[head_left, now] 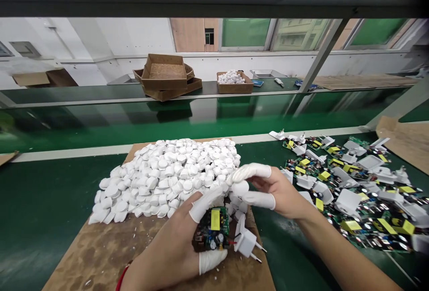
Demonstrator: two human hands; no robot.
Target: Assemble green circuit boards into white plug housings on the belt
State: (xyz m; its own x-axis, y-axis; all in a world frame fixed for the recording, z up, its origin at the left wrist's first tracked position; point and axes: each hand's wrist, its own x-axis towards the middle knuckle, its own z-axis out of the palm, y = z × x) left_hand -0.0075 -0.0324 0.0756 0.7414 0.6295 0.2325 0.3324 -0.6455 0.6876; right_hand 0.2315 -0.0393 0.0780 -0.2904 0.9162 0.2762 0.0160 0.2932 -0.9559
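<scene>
A heap of white caps [167,175] is blocking the cardboard's [110,250] far edge; past its left edge, green worktop [43,192] is leaving room to pass. Farther right, circuit boards [324,175] are crowding the way.

plug [246,242]: smooth plastic, metal pins [261,247] | sheet [142,236]: matt cardboard | belt [110,131]: glossy

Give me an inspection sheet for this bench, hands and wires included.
Surface: green bench, stained cardboard sheet on it.
Job's things: circuit board, white plug, pile of white pieces; more boards spread at right.
Clutter: white scraps on the cardboard.
Hands: left hand holds the circuit board; right hand has a white piece between thumb and fingers.
Cables: short red wire between board and plug.
Surroundings: cardboard trays behind, windows beyond.
</scene>
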